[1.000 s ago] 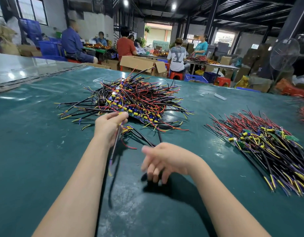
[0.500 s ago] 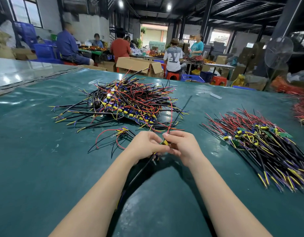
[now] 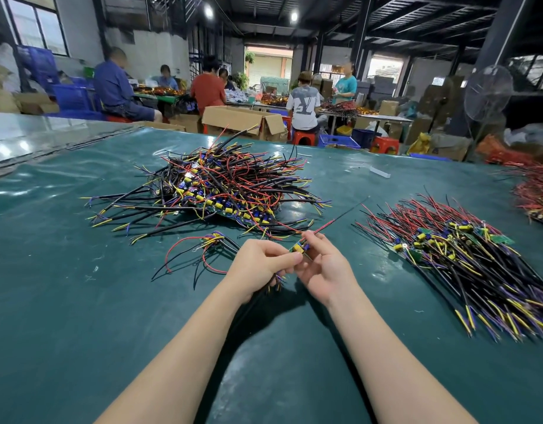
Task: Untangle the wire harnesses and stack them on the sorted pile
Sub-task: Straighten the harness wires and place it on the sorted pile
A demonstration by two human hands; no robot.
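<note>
A tangled pile of wire harnesses (image 3: pixel 221 191), black, red, yellow and blue, lies at the table's centre back. The sorted pile (image 3: pixel 465 258) lies fanned out at the right. Both my hands meet over the green table in front of the tangle. My left hand (image 3: pixel 261 267) pinches one wire harness (image 3: pixel 300 248) at its small board with a yellow part. My right hand (image 3: pixel 322 264) holds the same harness from the right, its red and black wires sticking out up-right toward the sorted pile. A loose harness (image 3: pixel 209 243) with looping red wires lies left of my hands.
The green table mat (image 3: pixel 80 301) stretches all around my arms. Another red wire heap (image 3: pixel 533 194) sits at the far right edge. A white strip (image 3: pixel 379 172) lies near the back. Cardboard boxes (image 3: pixel 242 120) and several seated people are beyond the table.
My hands came together from apart and now both hold one harness. Its red and black wires have swung from pointing upward to pointing up-right.
</note>
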